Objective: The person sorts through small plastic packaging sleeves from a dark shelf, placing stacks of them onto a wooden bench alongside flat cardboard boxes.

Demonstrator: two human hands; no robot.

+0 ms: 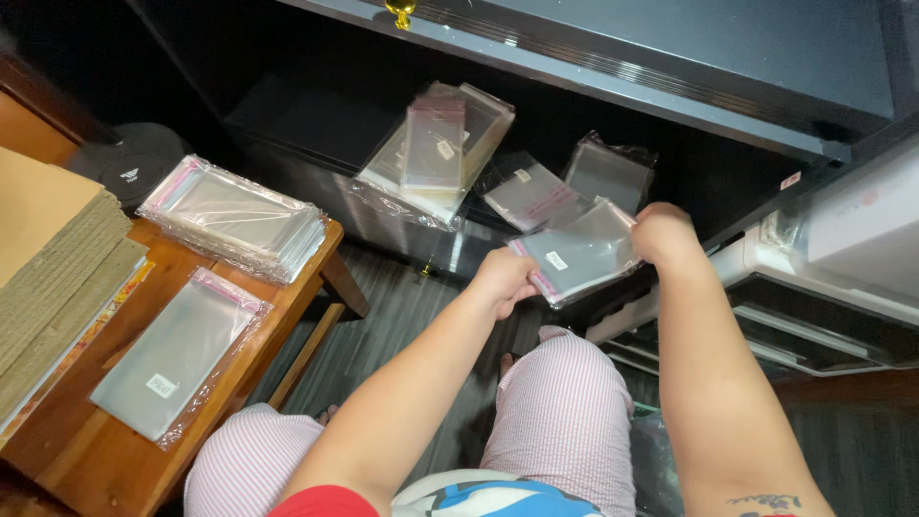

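Cabinet: a dark cabinet (670, 57) filled the top of the view, its open shelf (316, 134) running below a closed front with a brass knob (400, 11).
Worktop: a small wooden worktop (287, 316) stood at the left, beside a stack of cardboard (48, 258).
Packs on worktop: one thick pack of clear bags (235, 218) lay at the far corner; a flatter pack (172, 354) lay nearer, long axis running away from the person.
Packs on shelf: three lay there, a large one (436, 153) to the left, then a small one (531, 196) and another (608, 172) to the right (all clear film with a pink strip).
Held pack: a small pack (579, 254) hung in the air just in front of the shelf edge, above the knees, between both hands.
Axis: its long axis ran left to right and slightly upward, from one hand to the other.
Left hand: the left hand (503, 280) pinched the lower left end, at the pink strip, fingers closed on the film.
Right hand: the right hand (662, 235) closed its grip on the upper right end, fist curled over the corner.
Nearness: both hands touched the pack, one at each end; neither was nearer.
Legs: striped trousers (565, 412) showed below.
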